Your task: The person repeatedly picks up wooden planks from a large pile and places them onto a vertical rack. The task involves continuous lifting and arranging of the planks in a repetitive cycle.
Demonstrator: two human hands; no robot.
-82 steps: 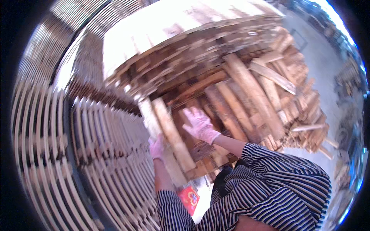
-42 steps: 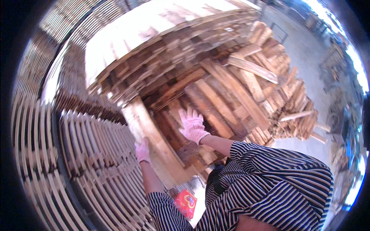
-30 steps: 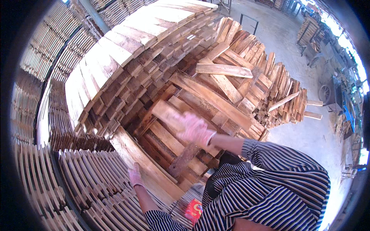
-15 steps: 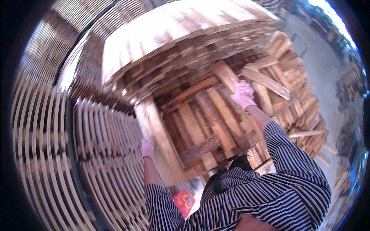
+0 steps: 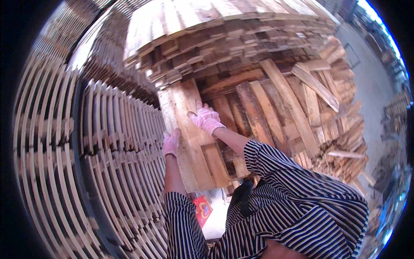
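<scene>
Both my hands wear pink-and-white knitted gloves. My left hand (image 5: 171, 143) lies against the outer left edge of a pale wooden board (image 5: 177, 116), its fingers stretched out along that edge. Reaching across, my right hand (image 5: 207, 120) presses on a second pale board (image 5: 189, 98) alongside the first, with fingers apart. These boards lie side by side on top of the left part of a layer of planks. Darker brown planks (image 5: 254, 110) run lengthwise to the right, partly covered by my right forearm. A long light plank (image 5: 290, 105) lies slanted beyond them.
A tall stack of boards (image 5: 233, 36) stands at the far side. Slatted wooden stacks (image 5: 116, 125) rise close on my left. A heap of loose wood pieces (image 5: 336, 134) lies on the right, with one short plank (image 5: 315, 86) across it. Grey floor (image 5: 366, 60) stretches beyond.
My right hand has left the plank on the right and moved left onto the pale boards. That plank now lies slanted over the layer. My left hand has shifted slightly up along the edge.
</scene>
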